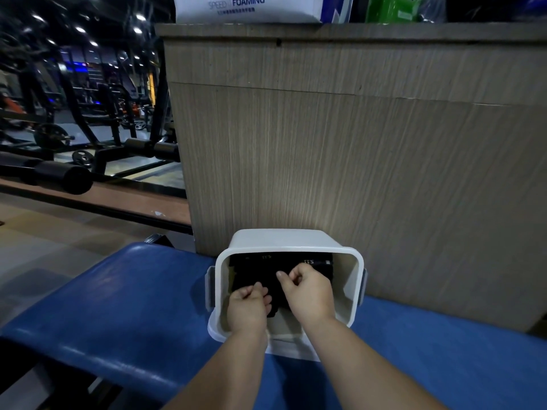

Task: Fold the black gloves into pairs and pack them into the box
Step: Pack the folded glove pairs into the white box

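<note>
both hands are inside the white box [282,238], which sits on the blue padded bench [118,291], pushed up against the wood-grain counter panel [355,143]. the box is tipped so its mouth faces the camera, near edge resting on a flat white piece [296,352] under it, looks like the lid but can't confirm. there's a grey latch [209,287] on the box's left side. the black gloves [251,269] are stacked inside, filling the far and left part of the interior, with small white print showing along the top edge. the near right part of the interior shows bare white wall. left hand [250,306]: fingers curled round the near edge of the glove stack, gripping fabric. right hand [309,291]: fingers curled in, thumb pointing left across the stack, resting on the gloves; can't tell if it actually pinches any fabric, it's black on black there. both forearms are bare and come in over the box's near rim. on the counter top are a white bag [248,8] printed "speed foaming" and a green package [390,7]. gym machines [88,113] and weight plates stand in the dim room to the left.
</note>
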`<state>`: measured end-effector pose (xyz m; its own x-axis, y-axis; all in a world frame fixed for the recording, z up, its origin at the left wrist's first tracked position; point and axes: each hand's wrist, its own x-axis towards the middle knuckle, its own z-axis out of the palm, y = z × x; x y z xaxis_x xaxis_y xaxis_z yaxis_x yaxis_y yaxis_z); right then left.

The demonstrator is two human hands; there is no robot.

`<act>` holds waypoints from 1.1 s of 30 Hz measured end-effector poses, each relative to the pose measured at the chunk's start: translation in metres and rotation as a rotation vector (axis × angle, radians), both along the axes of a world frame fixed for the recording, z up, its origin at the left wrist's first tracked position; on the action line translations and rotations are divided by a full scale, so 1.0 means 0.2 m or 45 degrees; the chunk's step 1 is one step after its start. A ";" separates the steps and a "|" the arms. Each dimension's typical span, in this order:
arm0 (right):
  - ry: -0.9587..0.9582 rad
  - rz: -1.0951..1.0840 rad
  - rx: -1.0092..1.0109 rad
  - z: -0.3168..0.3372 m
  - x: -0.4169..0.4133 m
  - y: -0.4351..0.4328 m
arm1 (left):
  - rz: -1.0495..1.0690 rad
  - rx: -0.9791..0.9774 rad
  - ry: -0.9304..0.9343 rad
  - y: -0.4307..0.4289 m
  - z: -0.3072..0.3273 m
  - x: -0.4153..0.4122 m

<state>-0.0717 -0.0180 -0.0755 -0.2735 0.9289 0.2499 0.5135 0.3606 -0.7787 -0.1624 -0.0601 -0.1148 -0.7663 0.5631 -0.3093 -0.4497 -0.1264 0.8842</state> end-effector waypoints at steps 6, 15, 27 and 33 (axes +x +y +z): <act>0.023 -0.045 -0.004 -0.01 0.07 0.00 | -0.047 -0.015 0.026 -0.03 0.00 0.01; -0.045 -0.109 -0.027 -0.04 0.20 -0.01 | -0.109 -0.007 0.060 -0.04 0.03 0.05; 0.030 -0.429 -0.162 -0.15 0.38 0.05 | 0.107 -0.205 0.205 -0.17 -0.03 0.03; 0.186 -0.551 -0.265 -0.19 0.37 0.06 | 0.357 -0.295 0.229 -0.23 0.03 0.06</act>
